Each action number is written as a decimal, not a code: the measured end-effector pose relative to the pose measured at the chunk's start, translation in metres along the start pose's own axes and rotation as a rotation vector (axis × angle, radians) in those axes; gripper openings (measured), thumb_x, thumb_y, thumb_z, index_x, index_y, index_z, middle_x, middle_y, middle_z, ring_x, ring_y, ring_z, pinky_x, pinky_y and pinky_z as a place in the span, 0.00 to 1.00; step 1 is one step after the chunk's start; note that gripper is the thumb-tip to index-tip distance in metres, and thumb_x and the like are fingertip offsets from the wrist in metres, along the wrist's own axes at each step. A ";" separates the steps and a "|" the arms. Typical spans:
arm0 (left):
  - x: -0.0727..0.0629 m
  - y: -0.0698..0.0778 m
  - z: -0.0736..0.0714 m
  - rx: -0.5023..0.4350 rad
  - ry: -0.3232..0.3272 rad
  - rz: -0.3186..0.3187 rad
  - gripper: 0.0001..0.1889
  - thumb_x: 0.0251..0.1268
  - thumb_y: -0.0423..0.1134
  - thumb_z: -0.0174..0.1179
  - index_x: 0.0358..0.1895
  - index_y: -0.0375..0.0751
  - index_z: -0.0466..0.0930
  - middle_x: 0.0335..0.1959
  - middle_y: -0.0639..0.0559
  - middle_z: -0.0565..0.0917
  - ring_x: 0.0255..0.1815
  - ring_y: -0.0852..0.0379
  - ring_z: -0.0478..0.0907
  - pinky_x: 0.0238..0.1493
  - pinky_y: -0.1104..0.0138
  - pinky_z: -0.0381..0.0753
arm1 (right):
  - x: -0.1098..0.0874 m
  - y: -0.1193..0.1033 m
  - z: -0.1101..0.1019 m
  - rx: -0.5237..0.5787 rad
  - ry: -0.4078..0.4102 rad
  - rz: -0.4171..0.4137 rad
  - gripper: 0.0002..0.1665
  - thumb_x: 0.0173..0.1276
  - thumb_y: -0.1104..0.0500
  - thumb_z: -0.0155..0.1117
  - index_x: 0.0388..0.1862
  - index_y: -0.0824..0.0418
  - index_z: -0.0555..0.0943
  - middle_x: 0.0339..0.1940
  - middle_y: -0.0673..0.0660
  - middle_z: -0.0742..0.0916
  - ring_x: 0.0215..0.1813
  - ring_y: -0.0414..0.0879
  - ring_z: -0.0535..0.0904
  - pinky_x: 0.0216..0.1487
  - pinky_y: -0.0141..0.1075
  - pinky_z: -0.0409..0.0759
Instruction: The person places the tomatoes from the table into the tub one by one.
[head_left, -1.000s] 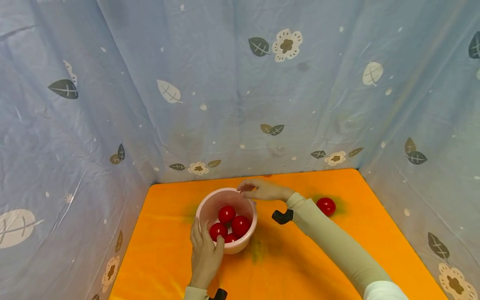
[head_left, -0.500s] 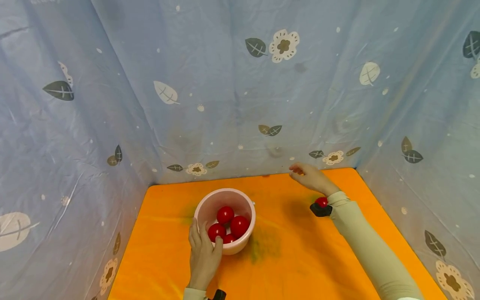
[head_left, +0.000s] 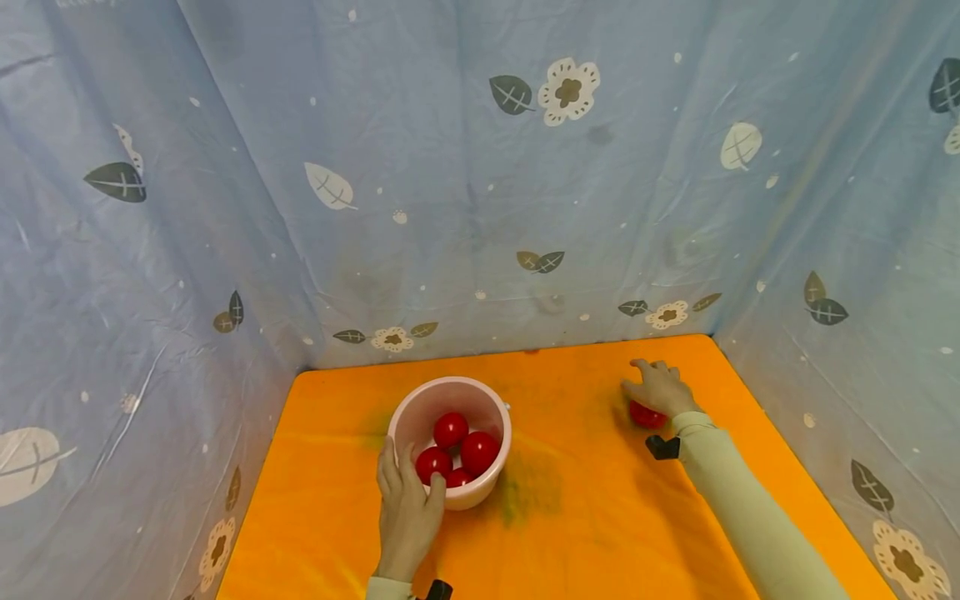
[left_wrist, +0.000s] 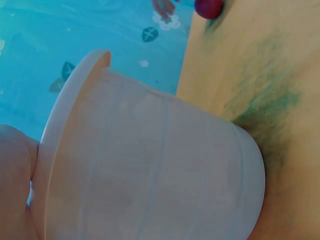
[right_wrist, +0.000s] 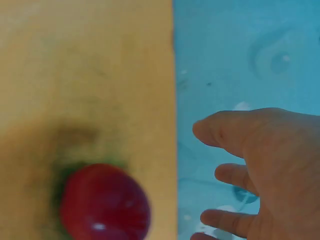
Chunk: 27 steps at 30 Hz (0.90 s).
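Observation:
A pink bucket (head_left: 491,479) stands on the orange table, with several glossy red balls (head_left: 478,452) inside. My left hand (head_left: 408,517) holds its near-left rim, thumb at the front and fingers along the left side. In the left wrist view the bucket (left_wrist: 150,165) fills most of the picture, with part of the hand (left_wrist: 15,180) at its rim. Over at the right, my right hand (head_left: 662,390) hovers with spread fingers over a single red ball (head_left: 647,415), partly covering it. The right wrist view shows this ball (right_wrist: 105,205) apart from the fingers.
Blue patterned curtain (head_left: 420,208) surrounds the back and both sides of the orange table (head_left: 570,533). Greenish stains (head_left: 525,492) mark the tabletop right of the bucket. A black band piece (head_left: 663,447) sits at the right wrist.
My right hand has moved from the bucket's far rim rightward, then down over the lone red ball. The left hand has stayed at the bucket's rim, and the balls inside lie as before.

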<state>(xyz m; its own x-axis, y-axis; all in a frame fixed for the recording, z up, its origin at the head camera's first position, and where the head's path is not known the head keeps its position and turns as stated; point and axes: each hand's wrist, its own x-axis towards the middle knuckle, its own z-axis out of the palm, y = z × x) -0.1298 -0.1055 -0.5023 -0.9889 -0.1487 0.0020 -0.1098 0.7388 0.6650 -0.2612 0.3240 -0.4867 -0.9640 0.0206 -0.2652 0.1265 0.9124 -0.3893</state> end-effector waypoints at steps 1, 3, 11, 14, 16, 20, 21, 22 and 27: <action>0.000 0.000 0.000 0.000 0.001 0.000 0.36 0.72 0.46 0.54 0.78 0.37 0.54 0.84 0.43 0.36 0.82 0.41 0.39 0.64 0.39 0.73 | 0.000 0.003 0.003 0.013 -0.014 0.017 0.43 0.75 0.40 0.53 0.78 0.63 0.60 0.73 0.81 0.61 0.68 0.80 0.58 0.57 0.71 0.70; 0.000 0.001 0.000 0.000 0.004 0.002 0.35 0.72 0.46 0.54 0.78 0.37 0.54 0.84 0.43 0.36 0.82 0.40 0.39 0.64 0.39 0.74 | 0.000 0.007 0.009 0.030 -0.036 0.038 0.44 0.74 0.40 0.53 0.79 0.63 0.59 0.73 0.82 0.60 0.68 0.81 0.56 0.58 0.73 0.68; -0.002 0.001 0.000 -0.005 0.006 0.006 0.36 0.71 0.46 0.54 0.77 0.38 0.55 0.84 0.43 0.35 0.83 0.40 0.38 0.64 0.40 0.75 | 0.001 0.027 0.035 0.010 -0.071 0.040 0.40 0.69 0.49 0.61 0.72 0.71 0.66 0.64 0.85 0.66 0.61 0.82 0.62 0.56 0.65 0.72; -0.002 0.001 0.000 -0.005 0.002 0.008 0.36 0.71 0.46 0.54 0.78 0.37 0.54 0.84 0.43 0.35 0.83 0.39 0.38 0.66 0.40 0.74 | 0.002 0.030 0.041 0.025 -0.069 0.045 0.41 0.68 0.51 0.63 0.73 0.71 0.65 0.62 0.84 0.67 0.59 0.80 0.63 0.53 0.62 0.74; -0.002 0.001 0.000 -0.002 -0.004 0.005 0.36 0.72 0.46 0.54 0.78 0.37 0.54 0.84 0.43 0.34 0.83 0.39 0.37 0.66 0.40 0.73 | 0.003 0.030 0.043 0.045 -0.064 0.051 0.41 0.67 0.52 0.64 0.73 0.71 0.64 0.61 0.84 0.67 0.58 0.78 0.64 0.51 0.61 0.74; -0.002 0.001 -0.001 -0.003 -0.004 0.001 0.37 0.72 0.46 0.53 0.78 0.37 0.53 0.84 0.44 0.34 0.83 0.39 0.37 0.67 0.40 0.72 | 0.003 0.027 0.043 0.062 -0.052 0.056 0.40 0.67 0.53 0.63 0.73 0.70 0.64 0.60 0.83 0.67 0.55 0.75 0.65 0.49 0.59 0.75; -0.002 0.001 -0.001 -0.004 -0.004 0.001 0.37 0.72 0.46 0.53 0.78 0.37 0.53 0.84 0.44 0.34 0.83 0.40 0.37 0.67 0.40 0.72 | 0.003 0.027 0.043 0.064 -0.051 0.057 0.40 0.67 0.53 0.63 0.73 0.70 0.64 0.60 0.83 0.67 0.55 0.75 0.65 0.48 0.58 0.75; -0.002 0.001 -0.001 -0.004 -0.003 0.001 0.37 0.72 0.46 0.53 0.78 0.37 0.53 0.84 0.44 0.34 0.83 0.40 0.37 0.67 0.40 0.72 | 0.003 0.027 0.043 0.065 -0.050 0.057 0.40 0.68 0.53 0.63 0.73 0.70 0.64 0.60 0.83 0.67 0.55 0.75 0.65 0.48 0.58 0.75; -0.002 0.000 -0.001 0.007 0.008 0.016 0.36 0.72 0.47 0.53 0.78 0.36 0.54 0.84 0.42 0.35 0.83 0.39 0.38 0.66 0.40 0.73 | 0.004 0.028 0.047 0.068 -0.049 0.059 0.41 0.67 0.54 0.64 0.73 0.70 0.63 0.61 0.83 0.66 0.55 0.75 0.65 0.49 0.59 0.75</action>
<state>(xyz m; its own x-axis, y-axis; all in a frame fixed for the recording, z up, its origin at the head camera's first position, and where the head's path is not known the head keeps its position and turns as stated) -0.1282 -0.1059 -0.5020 -0.9897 -0.1421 0.0179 -0.0951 0.7456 0.6595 -0.2505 0.3309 -0.5400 -0.9421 0.0515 -0.3314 0.1994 0.8805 -0.4300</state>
